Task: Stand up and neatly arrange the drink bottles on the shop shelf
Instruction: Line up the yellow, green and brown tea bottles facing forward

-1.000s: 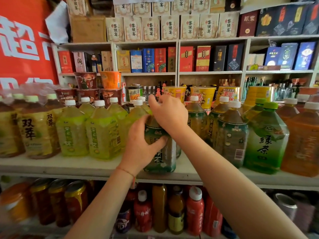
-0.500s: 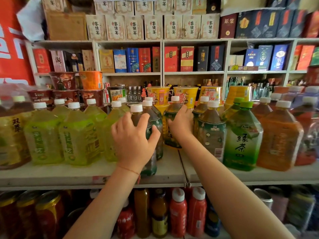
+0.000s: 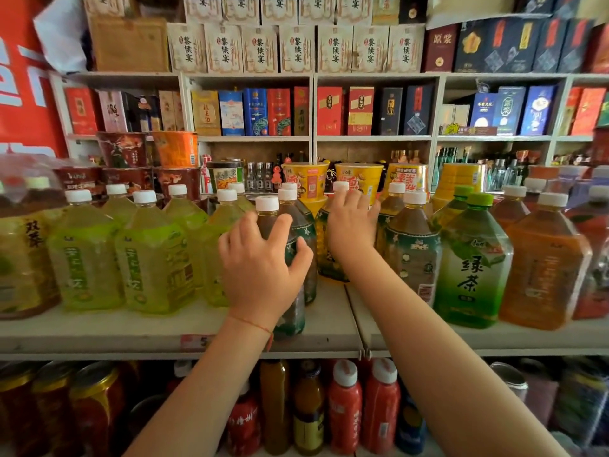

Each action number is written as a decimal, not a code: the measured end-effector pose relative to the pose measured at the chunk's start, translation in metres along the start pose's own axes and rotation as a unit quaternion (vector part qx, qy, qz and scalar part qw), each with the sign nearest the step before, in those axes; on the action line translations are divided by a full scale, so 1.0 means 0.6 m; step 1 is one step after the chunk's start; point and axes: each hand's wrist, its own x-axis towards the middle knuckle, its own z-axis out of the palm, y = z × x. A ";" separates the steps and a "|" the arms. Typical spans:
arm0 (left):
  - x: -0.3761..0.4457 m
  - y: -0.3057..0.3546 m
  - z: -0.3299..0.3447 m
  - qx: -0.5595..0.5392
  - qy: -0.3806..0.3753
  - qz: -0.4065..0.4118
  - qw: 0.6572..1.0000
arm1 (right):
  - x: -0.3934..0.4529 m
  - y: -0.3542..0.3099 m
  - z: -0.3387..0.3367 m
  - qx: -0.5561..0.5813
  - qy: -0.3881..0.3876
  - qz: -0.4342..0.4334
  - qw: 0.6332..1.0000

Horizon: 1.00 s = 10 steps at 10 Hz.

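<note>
Both hands have shifted since a second ago: then they were clasped together round one dark tea bottle, and now they are apart, each on a bottle of its own. The left hand (image 3: pixel 263 268) curls its fingers and thumb round the shoulder of a dark-green-labelled plastic tea bottle with a white cap (image 3: pixel 290 311), which stands upright near the front edge of the pale grey shop shelf (image 3: pixel 329 331). A thin red string circles that wrist. The right hand (image 3: pixel 352 225) reaches further back with fingers fairly straight, laid against a second dark tea bottle with a white cap (image 3: pixel 329 262); whether it grips cannot be told.

Left of the left hand stand rows of yellow-green square plastic drink bottles (image 3: pixel 151 258) with white caps, and beyond them amber tea bottles (image 3: pixel 23 255) partly under clear wrap. Right of the right hand come more dark tea bottles (image 3: pixel 412 252), then a green-capped green tea bottle (image 3: pixel 471 268) and orange drink bottles (image 3: pixel 547 265). Behind the hands sit yellow instant-noodle cups (image 3: pixel 359 179) and red and orange noodle tubs (image 3: pixel 148 159). Below the wrists, the lower shelf holds red bottles with white caps (image 3: pixel 346 410) and gold-lidded jars (image 3: pixel 95 400). Above, white wall shelving (image 3: pixel 313 107) carries rows of red, blue and black boxes (image 3: pixel 280 110) and cream boxes with black characters (image 3: pixel 296 47). A red banner (image 3: pixel 23 87) hangs at far left.
</note>
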 end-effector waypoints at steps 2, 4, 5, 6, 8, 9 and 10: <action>0.001 0.001 0.002 0.003 0.011 0.000 1.000 | 0.020 -0.018 0.002 -0.110 -0.110 -0.039 0.987; 0.001 0.000 0.001 0.000 0.008 -0.001 1.000 | 0.037 -0.021 0.001 -0.114 -0.117 -0.050 0.985; 0.000 -0.001 0.002 -0.003 0.006 -0.002 1.000 | 0.044 -0.007 0.001 -0.077 -0.124 -0.077 0.986; 0.000 -0.001 0.002 -0.006 0.004 -0.002 1.000 | 0.047 0.015 -0.007 -0.012 -0.135 -0.113 0.984; 0.000 0.001 0.000 -0.009 0.003 -0.002 1.000 | 0.047 0.028 -0.027 0.045 -0.168 -0.143 0.974; 0.001 -0.001 -0.001 -0.016 0.003 -0.003 1.000 | 0.049 0.023 -0.033 0.048 -0.183 -0.137 0.972; 0.001 -0.001 -0.001 -0.028 0.000 -0.007 1.000 | 0.049 0.018 -0.036 0.029 -0.212 -0.129 0.968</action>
